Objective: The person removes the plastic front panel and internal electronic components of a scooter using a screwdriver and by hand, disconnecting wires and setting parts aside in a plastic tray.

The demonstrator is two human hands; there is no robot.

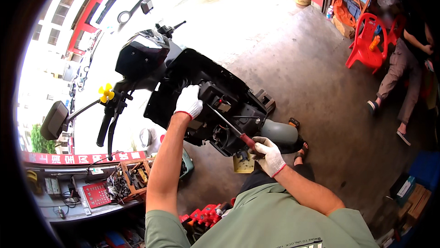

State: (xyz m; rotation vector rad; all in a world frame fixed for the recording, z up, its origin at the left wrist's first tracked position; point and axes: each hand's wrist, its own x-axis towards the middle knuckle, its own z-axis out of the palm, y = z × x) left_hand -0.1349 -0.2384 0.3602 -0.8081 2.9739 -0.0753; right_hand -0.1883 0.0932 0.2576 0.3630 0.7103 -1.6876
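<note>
A scooter [220, 92] with its front body opened up stands before me, black panels and inner parts exposed. My right hand [269, 155], in a white work glove, is closed round the red handle of a screwdriver [230, 125]. The long metal shaft points up and left into the scooter's open body; I cannot tell whether the tip sits on a screw. My left hand [189, 101], gloved too, lies against the black inner part just left of the tip. Its fingers look curled, and what they hold is hidden.
At lower left, a workbench [94, 211] bears a red perforated plate [97, 195] and a wooden tool box [136, 177]. A yellowish tray [243, 164] lies below the scooter. Red plastic chairs [368, 46] and a seated person [401, 71] are at right. A mirror [55, 119] juts out left.
</note>
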